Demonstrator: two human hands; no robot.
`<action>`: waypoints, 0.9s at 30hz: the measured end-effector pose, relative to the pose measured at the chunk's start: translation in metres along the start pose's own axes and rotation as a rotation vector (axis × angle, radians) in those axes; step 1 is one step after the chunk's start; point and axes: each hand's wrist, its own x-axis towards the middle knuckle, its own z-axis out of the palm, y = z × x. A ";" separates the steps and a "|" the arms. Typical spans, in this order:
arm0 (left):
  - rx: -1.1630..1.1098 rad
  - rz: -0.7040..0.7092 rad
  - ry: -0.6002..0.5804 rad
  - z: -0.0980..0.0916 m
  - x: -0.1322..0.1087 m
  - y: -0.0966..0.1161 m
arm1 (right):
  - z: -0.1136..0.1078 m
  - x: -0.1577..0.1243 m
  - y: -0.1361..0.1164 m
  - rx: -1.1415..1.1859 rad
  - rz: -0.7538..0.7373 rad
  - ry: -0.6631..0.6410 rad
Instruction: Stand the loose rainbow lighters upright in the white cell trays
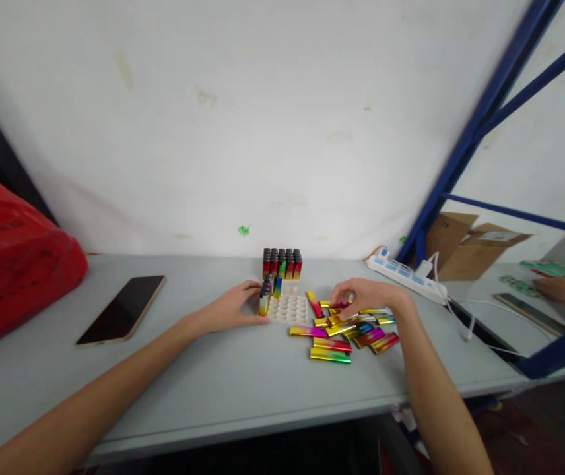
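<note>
We rest our left hand (233, 309) w/ fingers spread beside the white tray (290, 308); right hand (366, 295) fingers pinch a lighter (338, 305) from the tabletop (203, 376) pile.

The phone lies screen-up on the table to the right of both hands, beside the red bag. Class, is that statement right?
Not quite. The head view shows the phone to the left of both hands, the left hand and right hand. It does lie screen-up on the table beside the red bag.
</note>
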 end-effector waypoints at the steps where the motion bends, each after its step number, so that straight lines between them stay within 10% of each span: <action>1: 0.005 -0.004 0.002 0.000 0.000 0.000 | 0.001 0.002 0.002 -0.027 0.012 0.022; 16: -0.009 0.007 0.014 0.001 -0.002 -0.001 | 0.009 0.025 0.017 -0.152 0.108 0.351; 27: -0.008 0.002 0.022 0.002 -0.002 0.000 | 0.029 0.046 -0.023 0.339 -0.087 0.649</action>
